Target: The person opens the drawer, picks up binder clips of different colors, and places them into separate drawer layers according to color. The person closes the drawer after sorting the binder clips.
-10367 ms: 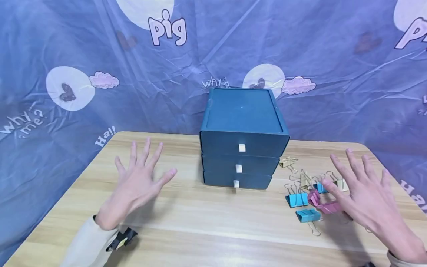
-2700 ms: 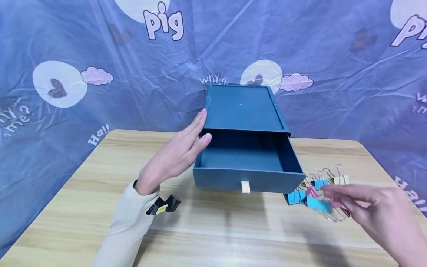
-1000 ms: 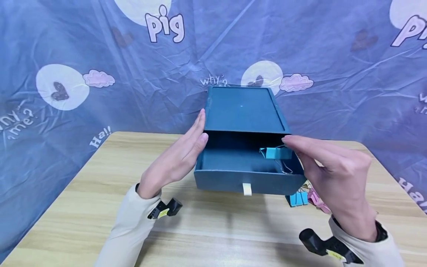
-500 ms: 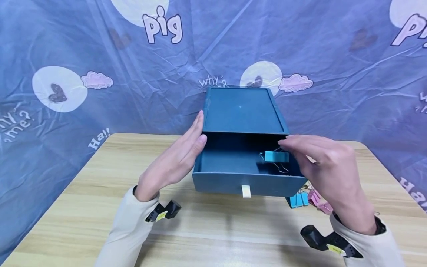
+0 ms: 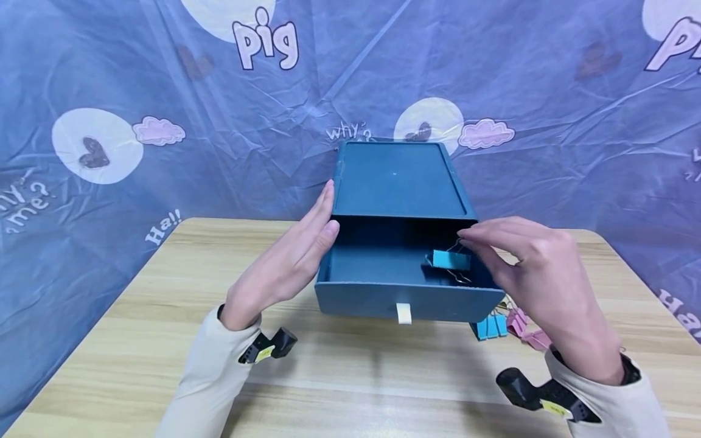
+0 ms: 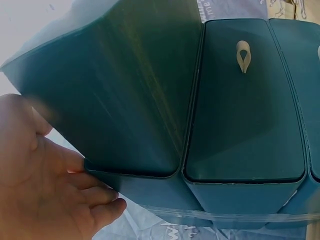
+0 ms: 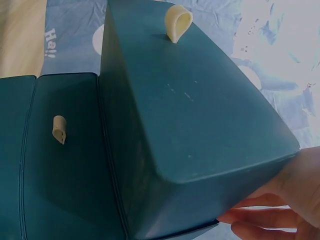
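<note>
The top drawer [image 5: 408, 301] of a dark blue desktop drawer cabinet [image 5: 400, 182] is pulled out. My left hand [image 5: 285, 261] rests with straight fingers along the cabinet's left side. In the left wrist view its fingertips meet the casing beside the drawer. Over the drawer's right side, my right hand [image 5: 531, 261] pinches a wire handle of a blue binder clip [image 5: 451, 260]. The clip is low inside the drawer, close over its floor, with the other wire handle pointing down toward the front. In the right wrist view the drawer front hides the clip and the fingertips.
More binder clips, blue [image 5: 491, 326] and pink [image 5: 517, 322], lie on the wooden table [image 5: 378, 389] right of the cabinet, partly behind the drawer and right hand. The lower drawers [image 7: 60, 175] are closed. A patterned blue cloth [image 5: 246, 140] hangs behind the table.
Since the first frame, the top drawer has come out and my right hand has carried a blue binder clip from the pile into it. Lately the clip has sunk slightly; my left hand stays put.
</note>
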{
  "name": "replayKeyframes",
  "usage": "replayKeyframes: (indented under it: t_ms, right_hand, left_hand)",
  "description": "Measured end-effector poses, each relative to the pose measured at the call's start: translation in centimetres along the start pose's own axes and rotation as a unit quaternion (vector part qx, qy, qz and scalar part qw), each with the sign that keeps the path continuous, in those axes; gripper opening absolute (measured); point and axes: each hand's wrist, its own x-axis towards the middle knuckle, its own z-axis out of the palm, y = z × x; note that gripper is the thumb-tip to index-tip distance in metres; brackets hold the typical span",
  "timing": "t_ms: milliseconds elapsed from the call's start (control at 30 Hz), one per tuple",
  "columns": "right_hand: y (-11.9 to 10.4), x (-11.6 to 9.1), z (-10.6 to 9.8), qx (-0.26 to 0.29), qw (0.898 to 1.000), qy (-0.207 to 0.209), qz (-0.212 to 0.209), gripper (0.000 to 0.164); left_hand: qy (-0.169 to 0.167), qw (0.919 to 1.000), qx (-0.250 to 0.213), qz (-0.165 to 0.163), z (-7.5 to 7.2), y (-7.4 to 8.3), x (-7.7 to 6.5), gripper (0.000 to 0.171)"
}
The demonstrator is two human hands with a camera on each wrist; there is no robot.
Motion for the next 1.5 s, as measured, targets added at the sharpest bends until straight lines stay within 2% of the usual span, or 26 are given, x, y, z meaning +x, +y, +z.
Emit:
replayKeyframes:
  t_ms: [100, 133, 233, 267, 300, 433, 533, 767, 900, 1000, 1167, 1200, 1267, 1500]
  right_hand:
    - [0.3, -0.2, -0.2, 0.024, 1.000, 0.004, 0.009, 0.013]
    - [0.4, -0.3, -0.2, 0.030, 0.999, 0.008, 0.012, 0.012]
    - [1.0, -0.7, -0.6, 0.021, 1.000, 0.017, 0.013, 0.039]
    - [1.2, -1.0, -0.8, 0.015, 0.999, 0.025, 0.015, 0.040]
    - [1.5, -1.2, -1.0, 0.005, 0.999, 0.027, 0.018, 0.049]
    - [2.9, -2.5, -1.9, -0.031, 0.999, 0.015, 0.042, 0.055]
    - [4.0, -3.6, -2.3, -0.043, 0.998, -0.011, 0.048, 0.061]
    - [6.2, -5.8, -2.0, -0.036, 0.997, -0.055, 0.034, 0.065]
    - [6.8, -6.5, -1.3, -0.030, 0.997, -0.067, 0.017, 0.066]
    - [7.0, -7.0, -0.7, -0.019, 0.997, -0.078, 0.020, 0.067]
    - [6.8, -8.0, -0.2, -0.019, 0.990, -0.125, 0.055, 0.022]
    - [6.8, -8.2, -0.1, -0.021, 0.989, -0.135, 0.062, 0.021]
    - [6.7, -8.6, 0.1, -0.024, 0.987, -0.146, 0.066, 0.031]
    - [6.7, -10.0, 1.0, -0.022, 0.981, -0.171, 0.085, 0.035]
  left_hand:
    - [0.001, 1.0000, -0.001, 0.000, 0.1, 0.0, 0.1, 0.062]
    - [0.001, 1.0000, -0.001, 0.002, 0.1, 0.0, 0.1, 0.062]
    - [-0.001, 1.0000, 0.000, 0.001, 0.1, -0.1, 0.1, 0.062]
    - [-0.003, 1.0000, 0.001, -0.001, 0.1, -0.1, 0.1, 0.062]
    - [-0.004, 1.0000, 0.001, -0.004, 0.1, -0.2, 0.1, 0.063]
    - [-0.004, 0.9999, 0.008, -0.007, 0.0, -0.2, 0.2, 0.063]
    - [-0.004, 0.9999, 0.013, -0.005, -0.2, -0.3, 0.2, 0.063]
    - [-0.003, 0.9998, 0.018, 0.000, -0.4, -0.2, 0.4, 0.062]
    - [-0.003, 0.9998, 0.018, 0.001, -0.4, -0.1, 0.4, 0.062]
    - [-0.002, 0.9998, 0.017, -0.001, -0.4, -0.1, 0.4, 0.062]
    - [-0.001, 0.9999, 0.014, -0.004, -0.2, -0.2, 0.5, 0.062]
    - [0.000, 0.9999, 0.014, -0.002, -0.1, -0.1, 0.6, 0.062]
    - [-0.001, 0.9999, 0.014, -0.001, -0.1, -0.1, 0.7, 0.062]
    - [0.001, 1.0000, 0.006, -0.004, 0.1, -0.1, 0.9, 0.062]
